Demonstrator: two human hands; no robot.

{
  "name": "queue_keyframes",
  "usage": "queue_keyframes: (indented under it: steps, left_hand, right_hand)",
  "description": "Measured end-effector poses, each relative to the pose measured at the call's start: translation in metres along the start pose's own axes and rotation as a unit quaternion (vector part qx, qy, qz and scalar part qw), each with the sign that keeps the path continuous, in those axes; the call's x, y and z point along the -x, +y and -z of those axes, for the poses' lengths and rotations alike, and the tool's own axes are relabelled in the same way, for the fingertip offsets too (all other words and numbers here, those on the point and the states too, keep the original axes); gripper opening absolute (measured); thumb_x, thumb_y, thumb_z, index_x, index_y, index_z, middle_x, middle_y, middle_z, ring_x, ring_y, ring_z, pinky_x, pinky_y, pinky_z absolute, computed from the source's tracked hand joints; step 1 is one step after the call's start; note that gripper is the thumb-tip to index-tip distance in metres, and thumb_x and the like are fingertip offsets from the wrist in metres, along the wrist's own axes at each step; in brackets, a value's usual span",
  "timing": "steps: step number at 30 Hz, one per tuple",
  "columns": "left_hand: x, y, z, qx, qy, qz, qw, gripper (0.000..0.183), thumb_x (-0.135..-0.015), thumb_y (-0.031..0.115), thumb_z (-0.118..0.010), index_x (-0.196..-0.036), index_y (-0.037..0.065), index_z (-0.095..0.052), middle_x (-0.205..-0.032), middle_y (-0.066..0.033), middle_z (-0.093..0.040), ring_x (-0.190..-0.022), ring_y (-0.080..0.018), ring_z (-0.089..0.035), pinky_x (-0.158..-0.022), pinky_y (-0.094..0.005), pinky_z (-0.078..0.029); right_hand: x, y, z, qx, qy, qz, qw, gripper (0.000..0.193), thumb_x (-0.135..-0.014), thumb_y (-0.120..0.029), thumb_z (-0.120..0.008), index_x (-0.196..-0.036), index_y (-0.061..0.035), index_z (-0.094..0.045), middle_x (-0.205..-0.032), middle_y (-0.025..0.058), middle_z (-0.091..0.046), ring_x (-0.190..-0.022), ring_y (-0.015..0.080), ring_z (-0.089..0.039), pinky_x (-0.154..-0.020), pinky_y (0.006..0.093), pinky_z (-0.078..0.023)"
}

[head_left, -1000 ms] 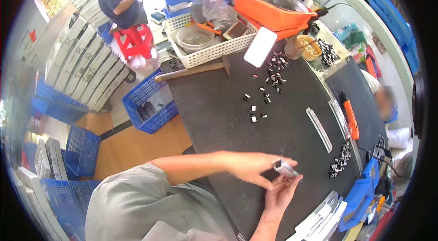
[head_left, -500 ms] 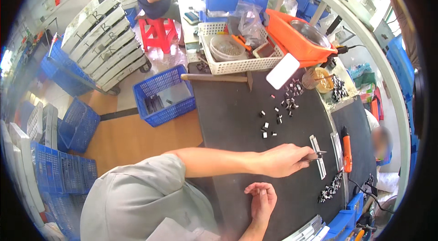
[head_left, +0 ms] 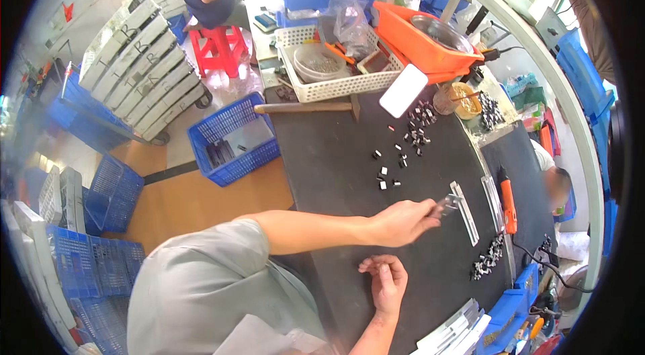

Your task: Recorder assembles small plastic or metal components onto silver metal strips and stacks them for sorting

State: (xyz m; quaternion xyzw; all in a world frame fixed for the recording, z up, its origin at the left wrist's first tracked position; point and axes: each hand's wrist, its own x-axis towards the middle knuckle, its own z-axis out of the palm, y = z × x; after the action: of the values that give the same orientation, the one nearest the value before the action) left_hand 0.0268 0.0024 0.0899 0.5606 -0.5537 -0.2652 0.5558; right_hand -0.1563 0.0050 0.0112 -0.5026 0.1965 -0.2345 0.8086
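My left hand [head_left: 403,223] reaches across the black work surface [head_left: 336,153], closed around a small metal pliers-like tool [head_left: 447,206]. Motion smears the tool's tip, which is beside a narrow silver metal strip [head_left: 463,214] lying flat. Nearer to me, my right hand [head_left: 386,282] hovers with its fingers curled in. Anything inside that hand is hidden. Beyond the strip lies a second metal rail [head_left: 492,202], with an orange electric screwdriver [head_left: 508,202] next to it. Small black and white pieces [head_left: 487,257] sit heaped close to the strip's near end.
More small pieces [head_left: 418,128] are scattered further off, near a white rectangular slab [head_left: 403,91]. A white basket [head_left: 316,90] and orange tub [head_left: 430,63] stand at the back. Blue crate [head_left: 232,140] at left; stacked strips [head_left: 450,335] in front. Two other people are nearby.
The tool in my left hand has drawn back from over the metal strip to its near left side. My right hand stays curled. The whole view has shifted slightly.
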Motion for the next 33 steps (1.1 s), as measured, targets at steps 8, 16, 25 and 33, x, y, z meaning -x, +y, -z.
queue_keyframes:
  steps: [8,16,25,33]
  left_hand:
    - [0.001,-0.017,-0.005,0.067,-0.007,-0.047,0.997,0.026,-0.105,0.027,-0.061,-0.112,0.003,-0.056,-0.087,-0.0182,-0.072,-0.08,-0.0419,-0.071,-0.067,-0.0478,-0.054]
    - [-0.007,-0.006,0.0,0.025,0.0,-0.155,0.988,0.021,-0.108,0.021,-0.057,-0.117,0.002,-0.055,-0.102,-0.0118,-0.077,-0.073,-0.0294,-0.072,-0.067,-0.04,-0.056]
    - [-0.021,-0.032,-0.011,0.072,-0.028,-0.074,0.994,0.032,-0.101,0.011,-0.066,-0.129,-0.001,-0.056,-0.109,-0.0128,-0.075,-0.093,-0.0246,-0.075,-0.081,-0.0376,-0.057]
    - [-0.018,-0.003,0.003,0.066,0.022,-0.073,0.995,0.027,-0.101,0.015,-0.067,-0.122,0.001,-0.055,-0.105,-0.0132,-0.076,-0.091,-0.0254,-0.075,-0.08,-0.039,-0.057]
  right_hand:
    - [0.005,-0.004,-0.005,-0.008,0.025,-0.023,0.999,0.018,-0.105,-0.012,-0.061,-0.109,0.0048,-0.066,-0.1,0.0178,-0.074,-0.089,0.0265,-0.072,-0.085,0.0414,-0.059]
    - [0.004,-0.004,-0.007,-0.008,0.035,-0.021,0.999,0.018,-0.106,-0.011,-0.059,-0.109,0.0059,-0.065,-0.098,0.0176,-0.074,-0.088,0.0266,-0.073,-0.085,0.042,-0.061]
    - [0.001,-0.002,-0.001,-0.006,0.02,-0.026,0.999,0.016,-0.106,-0.01,-0.06,-0.11,0.0047,-0.065,-0.1,0.0175,-0.074,-0.09,0.0259,-0.073,-0.086,0.0413,-0.06]
    - [0.001,-0.004,-0.002,-0.021,0.011,-0.032,0.999,0.017,-0.107,-0.009,-0.058,-0.112,0.0055,-0.065,-0.101,0.0168,-0.074,-0.092,0.0246,-0.073,-0.088,0.0407,-0.06]
